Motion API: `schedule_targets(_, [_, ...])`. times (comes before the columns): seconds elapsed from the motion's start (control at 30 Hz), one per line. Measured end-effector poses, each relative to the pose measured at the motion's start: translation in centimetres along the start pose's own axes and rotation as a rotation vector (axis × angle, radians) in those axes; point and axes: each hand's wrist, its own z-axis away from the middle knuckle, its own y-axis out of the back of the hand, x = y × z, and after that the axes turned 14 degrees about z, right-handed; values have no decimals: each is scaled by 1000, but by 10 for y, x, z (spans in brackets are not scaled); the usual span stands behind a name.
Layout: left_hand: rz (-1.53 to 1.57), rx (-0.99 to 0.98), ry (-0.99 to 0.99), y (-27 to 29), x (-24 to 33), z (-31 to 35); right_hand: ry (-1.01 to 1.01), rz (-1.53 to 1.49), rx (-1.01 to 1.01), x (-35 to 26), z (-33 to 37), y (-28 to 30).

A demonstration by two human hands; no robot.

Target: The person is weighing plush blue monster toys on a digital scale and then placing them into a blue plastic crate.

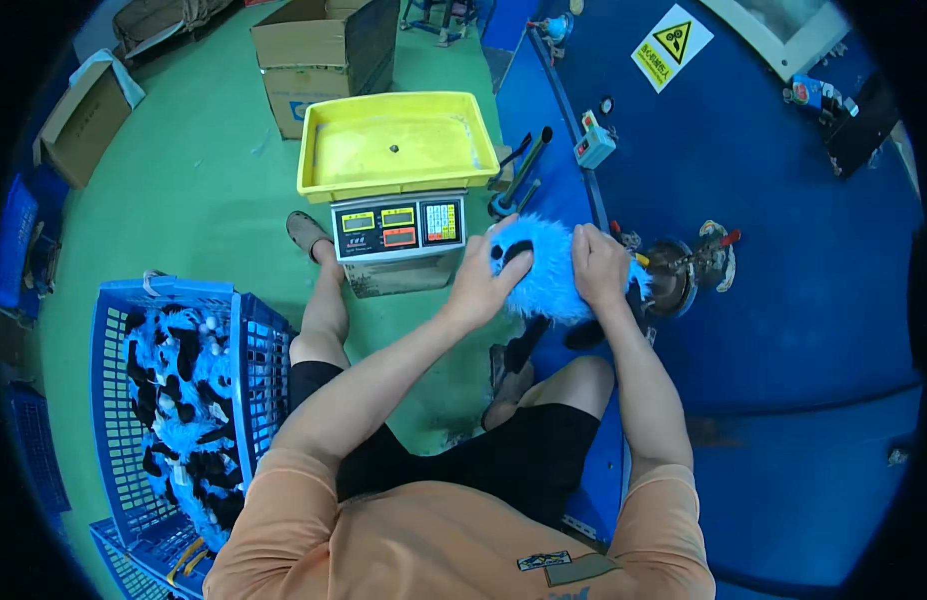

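Note:
A fluffy blue plush toy [546,270] with black patches is held between my two hands, in front of the blue machine panel. My left hand [481,283] grips its left end, the thumb pressed on the fur next to a black patch. Closed over its right end is my right hand [601,264], fingers curled into the fur. Black limbs of the toy hang below it. Just right of the toy, a round metal fitting [672,278] sticks out of the panel; the toy's right edge overlaps it, and I cannot tell whether they touch.
A scale [399,240] stands ahead, a yellow tray [314,180] on top with a small dark thing inside. At my left, a blue basket [242,360] holds several blue-and-black plush pieces. A control box [595,147] sits on the blue machine [784,300]. Cardboard boxes [302,85] stand farther off.

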Motion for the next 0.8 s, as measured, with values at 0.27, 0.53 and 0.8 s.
schedule_targets(0.27, [441,179,-22,28,-7,34,-18,74,60,-49,-11,-4])
schedule_targets(0.53, [409,253,362,-20,18,47,94,-99,38,-21,-19,15])
schedule_targets(0.8, [393,142,300,-1,22,37,124,-29,65,-23,-5,-10])
